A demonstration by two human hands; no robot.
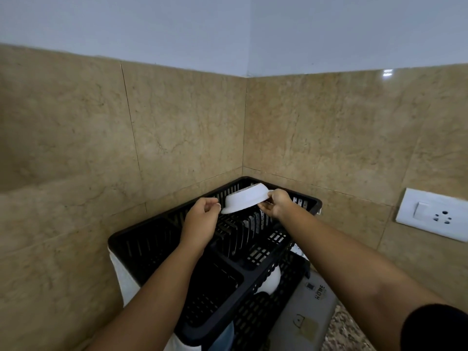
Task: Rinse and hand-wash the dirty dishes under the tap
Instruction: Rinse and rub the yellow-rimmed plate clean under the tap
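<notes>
I am holding the white bowl (pixel 245 198) upside down and tilted over the black dish rack (pixel 152 247), with my right hand (pixel 274 205) pinching its rim. The bowl is likely rigid, slippery when wet and breakable, so the rim is the place to grip it. My left hand (pixel 201 219) is hovering just beside the bowl, loosely curled and empty. The tiled wall (pixel 177 122) is closing in beyond both hands; the open room is lying toward me.

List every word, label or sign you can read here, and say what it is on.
"HOME": printed on the grey box right of the rack.
Symbols and small print near that word: too blurred to read.
On the socket plate: nothing readable.
</notes>
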